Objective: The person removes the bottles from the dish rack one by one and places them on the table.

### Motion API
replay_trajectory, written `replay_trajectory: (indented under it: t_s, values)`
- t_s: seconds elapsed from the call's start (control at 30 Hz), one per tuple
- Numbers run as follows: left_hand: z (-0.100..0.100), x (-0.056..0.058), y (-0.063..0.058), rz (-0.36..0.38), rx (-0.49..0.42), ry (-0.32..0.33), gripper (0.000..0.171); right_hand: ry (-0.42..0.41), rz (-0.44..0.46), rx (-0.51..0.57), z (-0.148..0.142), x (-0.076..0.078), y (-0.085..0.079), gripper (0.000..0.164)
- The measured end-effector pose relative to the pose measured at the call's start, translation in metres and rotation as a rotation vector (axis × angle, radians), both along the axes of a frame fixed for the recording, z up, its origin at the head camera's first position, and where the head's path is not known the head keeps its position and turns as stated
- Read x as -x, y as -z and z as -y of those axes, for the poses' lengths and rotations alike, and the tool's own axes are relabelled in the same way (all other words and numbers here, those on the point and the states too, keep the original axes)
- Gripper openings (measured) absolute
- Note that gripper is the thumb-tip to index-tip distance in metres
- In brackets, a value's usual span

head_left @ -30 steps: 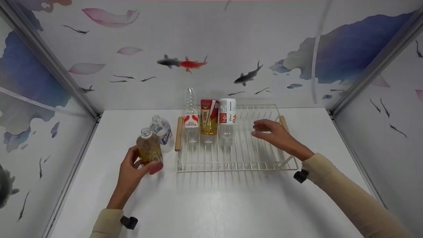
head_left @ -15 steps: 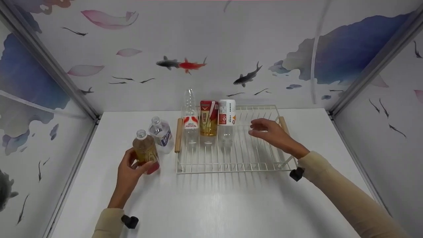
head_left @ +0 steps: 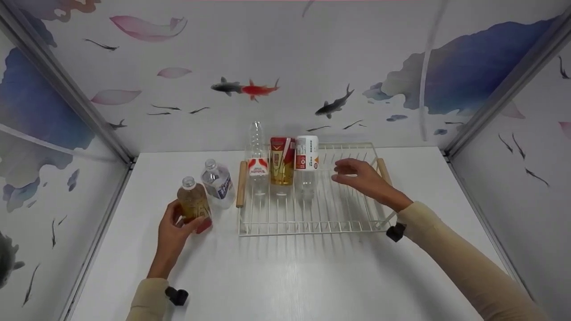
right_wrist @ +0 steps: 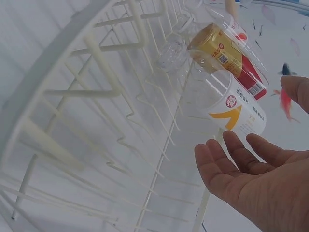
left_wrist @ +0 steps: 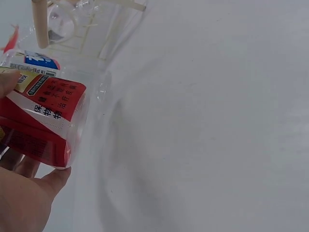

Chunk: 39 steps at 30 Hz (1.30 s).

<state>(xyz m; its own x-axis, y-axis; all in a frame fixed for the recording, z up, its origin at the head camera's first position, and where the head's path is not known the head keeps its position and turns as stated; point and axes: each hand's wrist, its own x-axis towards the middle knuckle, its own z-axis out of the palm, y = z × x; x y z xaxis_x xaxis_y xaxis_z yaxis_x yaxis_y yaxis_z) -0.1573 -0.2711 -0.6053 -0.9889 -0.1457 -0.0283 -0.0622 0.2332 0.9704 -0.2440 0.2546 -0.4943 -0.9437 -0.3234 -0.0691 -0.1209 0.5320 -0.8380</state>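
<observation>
My left hand (head_left: 171, 232) grips an uncapped plastic bottle (head_left: 195, 203) with a gold and red label, mouth up, left of the rack. In the left wrist view, its red label end (left_wrist: 48, 116) faces the camera. Just behind it stands a clear bottle (head_left: 217, 183) with a blue and white label. My right hand (head_left: 363, 180) hovers over the right part of the cream wire dish rack (head_left: 312, 232), fingers loosely bent, holding nothing. Nearest to it is a white-labelled bottle (right_wrist: 236, 108), which leans mouth down in the rack.
Beside the white-labelled bottle, a red and gold bottle (head_left: 282, 160) and a clear bottle with a red and white label (head_left: 258, 167) stand in the rack. Wooden handles (head_left: 241, 183) flank it. A printed wall (head_left: 285, 53) rises behind the white table (head_left: 276, 281).
My left hand has moved slightly left and down with the gold and red bottle, away from the rack. My right hand has drifted slightly left.
</observation>
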Motion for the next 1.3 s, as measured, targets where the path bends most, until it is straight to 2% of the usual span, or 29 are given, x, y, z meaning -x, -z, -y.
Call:
replay_trajectory:
  t_s: [0.3,0.7,1.3]
  values:
    - [0.004,0.006,0.000,0.029,-0.035,-0.005,0.085,0.000,-0.001,0.002,0.004,0.005,0.001,0.066]
    - [0.012,0.011,0.009,0.030,-0.063,-0.004,0.086,0.019,0.016,-0.017,0.003,0.017,0.005,0.069]
    - [0.019,0.017,0.017,0.055,-0.071,-0.026,0.086,0.006,0.034,0.009,0.005,0.020,0.003,0.068]
